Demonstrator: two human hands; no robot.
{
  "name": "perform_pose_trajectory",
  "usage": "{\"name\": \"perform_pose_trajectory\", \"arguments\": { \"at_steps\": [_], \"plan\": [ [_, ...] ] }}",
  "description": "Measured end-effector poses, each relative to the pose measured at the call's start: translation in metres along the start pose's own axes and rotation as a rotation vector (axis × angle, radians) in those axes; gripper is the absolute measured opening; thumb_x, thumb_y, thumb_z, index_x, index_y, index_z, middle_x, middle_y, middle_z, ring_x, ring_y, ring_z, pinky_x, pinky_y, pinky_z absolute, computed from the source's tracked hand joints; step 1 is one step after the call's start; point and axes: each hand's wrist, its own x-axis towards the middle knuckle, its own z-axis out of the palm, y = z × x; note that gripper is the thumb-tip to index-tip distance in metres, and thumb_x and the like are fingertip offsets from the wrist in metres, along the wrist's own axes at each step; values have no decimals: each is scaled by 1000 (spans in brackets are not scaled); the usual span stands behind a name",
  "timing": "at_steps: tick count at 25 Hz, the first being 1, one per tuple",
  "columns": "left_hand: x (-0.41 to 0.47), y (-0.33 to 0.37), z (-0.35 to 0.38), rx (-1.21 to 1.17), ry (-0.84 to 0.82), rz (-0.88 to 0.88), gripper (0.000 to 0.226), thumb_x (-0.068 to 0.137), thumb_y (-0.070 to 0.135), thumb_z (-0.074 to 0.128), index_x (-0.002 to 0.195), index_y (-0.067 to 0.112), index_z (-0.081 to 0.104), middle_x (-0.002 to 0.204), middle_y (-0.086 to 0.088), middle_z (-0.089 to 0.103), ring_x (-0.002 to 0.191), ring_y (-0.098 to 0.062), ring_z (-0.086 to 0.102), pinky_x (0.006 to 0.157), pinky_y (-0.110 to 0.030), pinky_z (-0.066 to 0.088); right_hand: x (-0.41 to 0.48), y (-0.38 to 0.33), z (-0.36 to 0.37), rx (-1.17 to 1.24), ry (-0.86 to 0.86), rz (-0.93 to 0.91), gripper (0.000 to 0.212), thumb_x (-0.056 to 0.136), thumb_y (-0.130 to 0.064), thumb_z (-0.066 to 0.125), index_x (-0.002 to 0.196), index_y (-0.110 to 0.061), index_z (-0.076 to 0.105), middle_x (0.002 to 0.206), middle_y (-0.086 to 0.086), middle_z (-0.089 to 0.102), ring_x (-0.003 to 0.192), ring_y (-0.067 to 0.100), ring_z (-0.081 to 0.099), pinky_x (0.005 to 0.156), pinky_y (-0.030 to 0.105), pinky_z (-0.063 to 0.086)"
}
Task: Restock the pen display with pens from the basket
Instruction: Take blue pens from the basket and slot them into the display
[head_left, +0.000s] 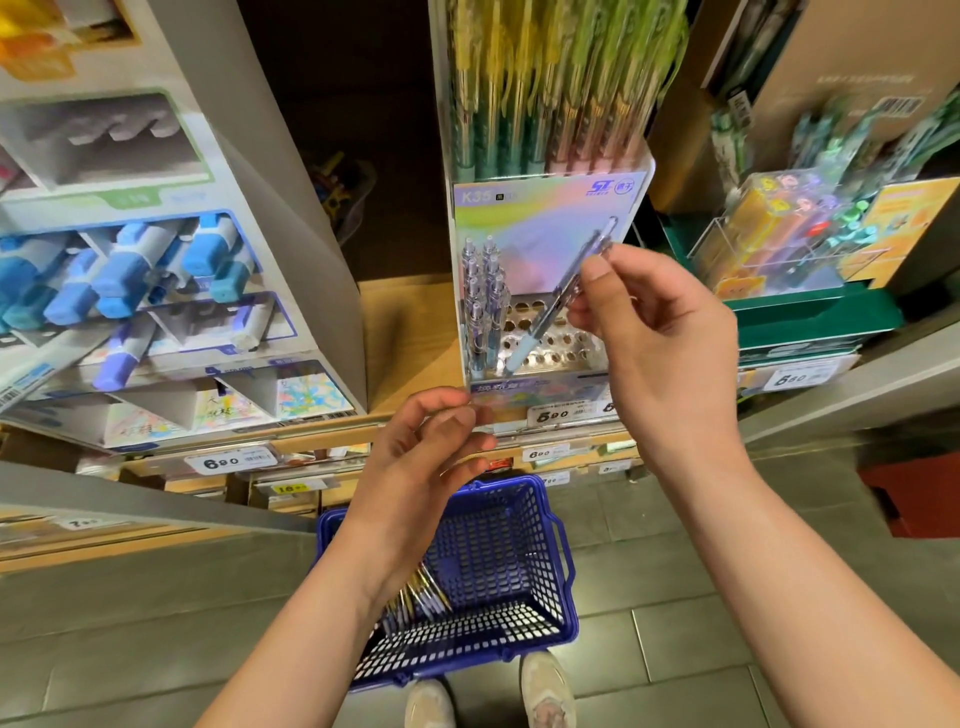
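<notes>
My right hand (649, 332) pinches a clear pen (558, 299) with a pale blue grip, tilted with its tip down over the holed tray of the pen display (550, 208). Several clear pens (483, 301) stand in the tray's left holes; the other holes are bare. My left hand (431, 457) hovers below the display's front edge, fingers loosely curled, holding nothing that I can make out. On the floor below stands the blue basket (498, 561), with several pens (415, 597) lying in its left corner, partly hidden by my left forearm.
A grey stand with blue markers (130, 270) fills the left. Tall yellow and green pens (561, 83) hang above the display. A green shelf with clear boxes of small goods (789, 249) is to the right. Price tags (234, 460) line the shelf edges. My shoes (545, 691) are by the basket.
</notes>
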Motion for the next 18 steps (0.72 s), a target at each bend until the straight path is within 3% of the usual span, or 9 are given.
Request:
{"name": "perform_pose_trajectory", "arguments": {
  "at_steps": [6, 11, 15, 18],
  "plan": [
    [1, -4, -2, 11, -8, -3, 27, 81, 19, 76, 107, 17, 67, 107, -7, 77, 85, -20, 69, 76, -26, 56, 0, 16, 15, -105, -39, -110, 16, 93, -16, 71, 108, -17, 73, 100, 5, 75, 90, 18, 73, 85, 39, 60],
    [4, -3, -3, 48, -4, 12, 29, 84, 18, 77, 110, 15, 64, 104, -7, 76, 85, -20, 66, 75, -25, 55, -9, 29, 19, -464, -121, -349, 12, 89, -17, 76, 101, -17, 77, 87, -14, 68, 78, 3, 67, 74, 12, 53],
    [4, -2, -5, 37, 17, 9, 18, 88, 21, 71, 104, 15, 67, 97, -8, 72, 82, -21, 65, 76, -30, 50, -11, 36, 19, -513, -165, -326, 11, 89, -17, 77, 100, -16, 76, 84, -9, 69, 78, 6, 67, 72, 12, 53],
    [5, -1, -6, 10, 42, -7, 23, 88, 25, 63, 107, 12, 66, 95, -11, 69, 81, -23, 64, 77, -33, 49, -11, 36, 20, -552, -171, -311, 11, 89, -19, 77, 99, -16, 75, 85, -8, 71, 76, 5, 67, 72, 12, 53]
  ]
}}
